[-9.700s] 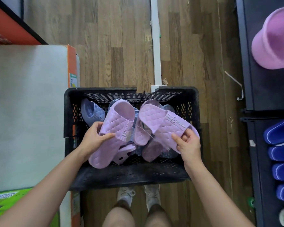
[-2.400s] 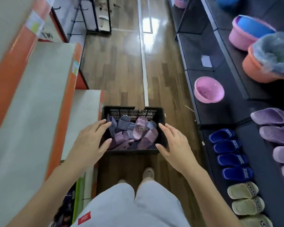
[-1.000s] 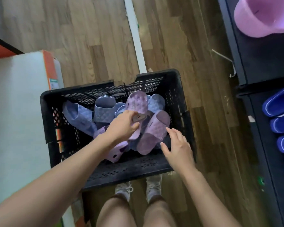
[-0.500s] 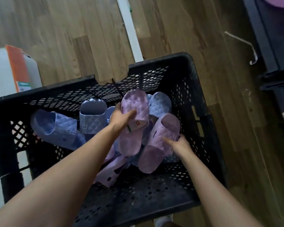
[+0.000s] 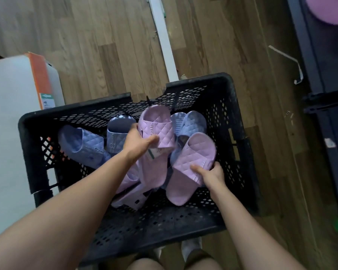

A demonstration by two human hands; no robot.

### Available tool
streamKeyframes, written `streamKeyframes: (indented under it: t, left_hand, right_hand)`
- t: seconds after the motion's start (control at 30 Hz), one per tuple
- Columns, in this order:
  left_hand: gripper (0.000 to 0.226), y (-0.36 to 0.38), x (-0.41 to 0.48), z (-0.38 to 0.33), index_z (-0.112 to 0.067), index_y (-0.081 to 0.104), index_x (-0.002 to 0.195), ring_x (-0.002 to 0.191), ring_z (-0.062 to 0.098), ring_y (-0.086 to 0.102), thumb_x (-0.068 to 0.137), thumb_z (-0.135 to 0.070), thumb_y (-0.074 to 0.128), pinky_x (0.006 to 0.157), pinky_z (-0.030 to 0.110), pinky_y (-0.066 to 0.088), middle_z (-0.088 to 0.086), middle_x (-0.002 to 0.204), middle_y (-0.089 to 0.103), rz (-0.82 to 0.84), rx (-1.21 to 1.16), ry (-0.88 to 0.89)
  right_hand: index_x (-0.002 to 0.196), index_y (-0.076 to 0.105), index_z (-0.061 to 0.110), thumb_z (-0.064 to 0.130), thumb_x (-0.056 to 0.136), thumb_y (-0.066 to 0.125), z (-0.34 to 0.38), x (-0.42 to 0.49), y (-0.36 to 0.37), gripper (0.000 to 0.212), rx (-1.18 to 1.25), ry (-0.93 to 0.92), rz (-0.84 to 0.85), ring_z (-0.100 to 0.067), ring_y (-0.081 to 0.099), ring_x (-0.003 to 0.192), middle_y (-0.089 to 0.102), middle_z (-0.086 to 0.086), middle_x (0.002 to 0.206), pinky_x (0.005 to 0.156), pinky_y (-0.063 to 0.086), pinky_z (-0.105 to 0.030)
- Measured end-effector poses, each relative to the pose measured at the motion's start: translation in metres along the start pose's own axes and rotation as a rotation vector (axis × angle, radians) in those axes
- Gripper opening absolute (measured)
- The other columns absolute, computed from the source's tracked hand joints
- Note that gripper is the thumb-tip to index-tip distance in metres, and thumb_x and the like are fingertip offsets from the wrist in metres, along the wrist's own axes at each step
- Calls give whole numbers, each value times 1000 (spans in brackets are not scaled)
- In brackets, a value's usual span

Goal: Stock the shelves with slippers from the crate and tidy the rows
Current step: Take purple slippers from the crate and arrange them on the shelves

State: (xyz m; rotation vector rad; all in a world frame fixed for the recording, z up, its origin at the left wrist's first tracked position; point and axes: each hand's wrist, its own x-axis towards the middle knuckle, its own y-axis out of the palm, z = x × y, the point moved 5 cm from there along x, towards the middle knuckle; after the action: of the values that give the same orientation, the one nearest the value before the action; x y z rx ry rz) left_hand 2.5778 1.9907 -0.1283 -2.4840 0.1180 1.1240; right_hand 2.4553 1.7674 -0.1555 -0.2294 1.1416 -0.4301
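Observation:
A black plastic crate (image 5: 240, 137) stands on the wooden floor below me with several quilted slippers inside. My left hand (image 5: 138, 144) grips the strap of a lilac slipper (image 5: 156, 131) in the crate's middle. My right hand (image 5: 210, 173) holds a second lilac slipper (image 5: 193, 158) by its strap edge, to the right. Blue-violet slippers (image 5: 82, 146) lie at the crate's left and back, and more lilac ones (image 5: 131, 193) lie under my left forearm.
A dark shelf unit (image 5: 324, 78) runs down the right edge, with a pink basin (image 5: 330, 10) at its top. A white and orange box (image 5: 18, 98) stands left of the crate. A white floor strip (image 5: 164, 39) runs away from the crate. My shoes show below.
Both hands have closed on lilac slippers and raised them slightly from the pile. The view has pulled back from the crate.

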Motion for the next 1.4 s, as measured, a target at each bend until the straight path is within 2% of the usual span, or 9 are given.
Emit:
streamKeyframes:
  t: [0.17,0.4,0.5,0.57,0.67,0.93,1.13,1.23,1.4]
  left_hand:
    - [55,-36,-55,-18,-21,46,103,97,19,61,58,-32,75,90,42,49,-1,105,61,40,16,-34]
    - [53,-93,-159,-63,-19,46,113,82,1,57,70,-17,78,65,18,45,-13,95,57,-20,-83,18]
    - [66,-118,-204,-94,-22,47,110,79,-3,56,54,-33,81,59,13,41,-16,92,56,-61,-150,34]
    - [71,-135,-231,-114,-23,47,109,80,0,57,47,-39,79,61,15,42,-16,92,57,-97,-193,61]
    - [54,-157,-270,-140,-21,47,111,88,10,59,69,-17,81,65,20,46,-8,99,59,-125,-256,108]
    - [56,-189,-378,-204,-18,49,119,98,16,62,71,-11,78,72,26,51,0,110,62,-98,-337,279]
    - [62,-203,-449,-256,-25,51,110,98,14,62,60,-21,86,69,19,48,-4,106,63,-29,-330,429]
    - [74,-211,-480,-283,-28,52,107,95,12,63,41,-43,80,68,18,49,-4,105,65,27,-319,501]
    - [62,-213,-522,-327,-31,54,102,82,0,63,45,-37,79,62,13,49,-8,99,66,107,-263,659]
  right_hand:
    - [113,52,5,23,67,82,46,-60,-18,58,-160,-160,-2,-23,58,94,60,-6,108,86,48,-36]
    - [115,47,8,25,71,79,109,-172,-52,57,-262,-295,83,-16,50,86,49,3,94,77,46,-33]
    - [107,43,16,26,72,79,134,-222,-68,52,-278,-363,105,-15,50,86,48,4,93,75,44,-29]
    - [105,43,19,28,70,80,147,-251,-79,52,-261,-413,109,-16,53,90,52,3,98,75,46,-30]
    - [115,45,18,30,69,80,168,-294,-96,59,-228,-480,105,-15,55,95,54,3,106,73,46,-27]
    - [121,45,22,38,68,80,213,-401,-151,66,-155,-661,105,-9,59,95,58,5,111,73,55,-28]
    - [115,47,35,50,61,80,239,-474,-196,65,-112,-786,68,-9,59,97,58,17,107,76,56,-31]
    - [113,50,37,44,63,82,249,-510,-223,60,-72,-849,42,-6,59,97,60,18,106,77,56,-29]
    - [105,55,37,46,58,80,257,-563,-268,53,33,-941,-7,-4,63,89,66,16,96,69,55,-26]
